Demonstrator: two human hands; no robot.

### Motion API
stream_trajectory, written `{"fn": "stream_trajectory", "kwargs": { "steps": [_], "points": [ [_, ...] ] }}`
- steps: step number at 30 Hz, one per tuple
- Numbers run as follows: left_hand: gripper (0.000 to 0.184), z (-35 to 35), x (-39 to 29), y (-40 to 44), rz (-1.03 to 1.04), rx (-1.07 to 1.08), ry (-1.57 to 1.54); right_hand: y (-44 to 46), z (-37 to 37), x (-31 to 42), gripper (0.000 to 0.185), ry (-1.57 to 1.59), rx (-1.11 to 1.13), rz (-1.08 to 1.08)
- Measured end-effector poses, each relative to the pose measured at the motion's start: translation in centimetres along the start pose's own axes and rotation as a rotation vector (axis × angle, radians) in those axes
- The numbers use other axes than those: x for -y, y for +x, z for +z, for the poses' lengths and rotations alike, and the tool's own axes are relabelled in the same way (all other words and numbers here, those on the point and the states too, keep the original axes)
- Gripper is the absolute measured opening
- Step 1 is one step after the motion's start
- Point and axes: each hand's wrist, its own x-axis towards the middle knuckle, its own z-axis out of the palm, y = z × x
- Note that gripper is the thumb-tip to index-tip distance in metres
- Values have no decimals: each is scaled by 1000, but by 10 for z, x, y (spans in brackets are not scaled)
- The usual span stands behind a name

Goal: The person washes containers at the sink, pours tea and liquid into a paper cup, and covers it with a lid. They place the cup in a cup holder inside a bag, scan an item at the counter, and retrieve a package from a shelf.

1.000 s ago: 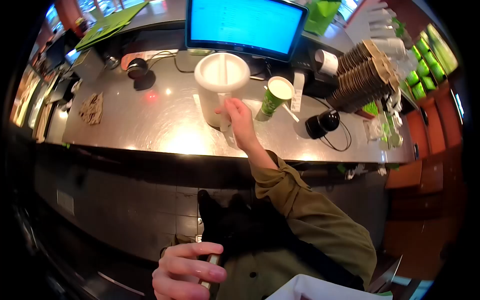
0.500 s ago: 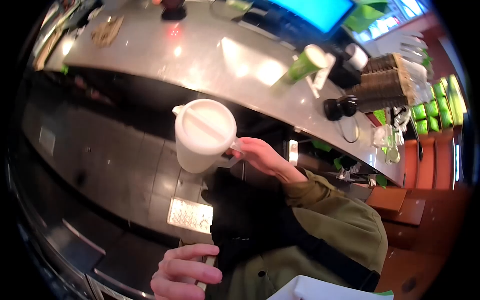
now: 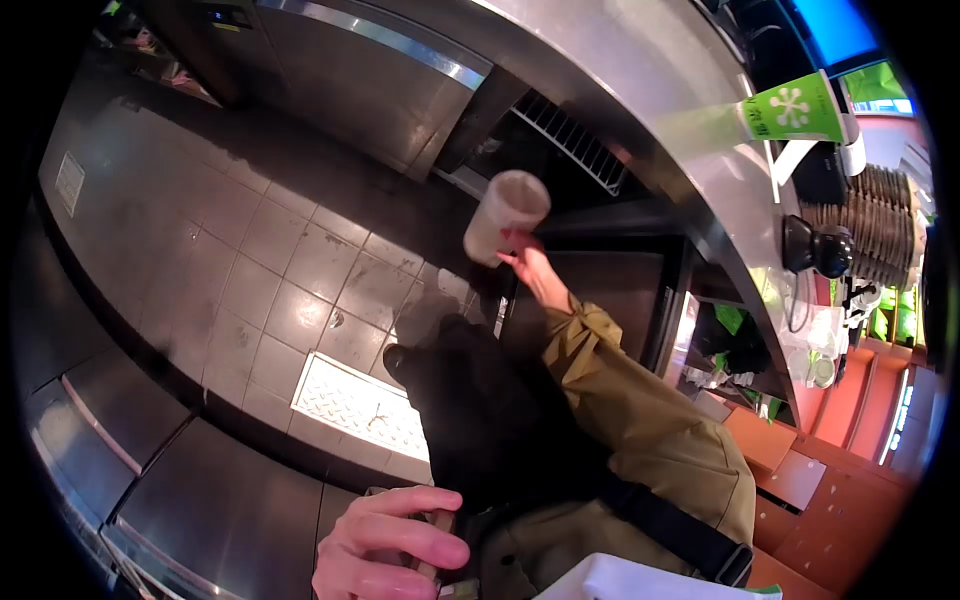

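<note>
My right hand [image 3: 532, 262], at the end of an olive sleeve, is closed on a whitish translucent pitcher [image 3: 508, 205]. The pitcher is down below counter height, close to the open under-counter cabinet [image 3: 560, 135], where a wire rack shows. The cabinet's dark door [image 3: 585, 295] stands out beside my forearm. At the bottom, my left hand [image 3: 390, 545] has its fingers curled round a thin brownish piece, too little of which shows to name.
Above runs a steel counter [image 3: 640, 60], bearing a green-and-white cup [image 3: 793, 108], a stack of brown cup carriers [image 3: 872, 225] and a black object [image 3: 818, 247]. Below are floor tiles [image 3: 300, 310] and a bright textured metal plate [image 3: 360, 405]. Dark cabinets [image 3: 220, 500] line the lower left.
My right hand has lowered the pitcher away from me, toward the space under the counter. The view has turned down, showing the open cabinet and more floor. My left hand stays curled.
</note>
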Motion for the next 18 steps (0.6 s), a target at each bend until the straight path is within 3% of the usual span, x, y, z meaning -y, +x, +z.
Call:
{"fn": "stream_trajectory", "kwargs": {
  "steps": [1, 4, 7, 9, 12, 13, 16, 18],
  "points": [
    [30, -13, 15, 2, -11, 22, -22, 28, -3, 9, 26, -114, -87, -50],
    [30, -50, 52, 2, -64, 37, -51, 146, -69, -2, 28, -951, 54, -776],
    [29, -76, 84, 4, -115, 15, -58, 185, -69, 17, 21, 170, 16, -340],
    [28, -88, 98, 7, -126, 41, -76, 234, -86, 16, 17, 230, -43, -350],
    [29, -90, 103, 15, -156, 87, -99, 367, -170, 0, 13, -142, 36, -502],
    [29, -85, 98, 18, -178, 92, -98, 364, -188, 8, 11, 59, 83, -292],
    [28, -49, 60, 37, -239, 120, -62, 221, -102, 22, 15, -902, -118, -512],
    [27, -21, 30, 51, -232, 173, -74, 123, -45, 24, 18, -1348, 6, -560]
  ]
}}
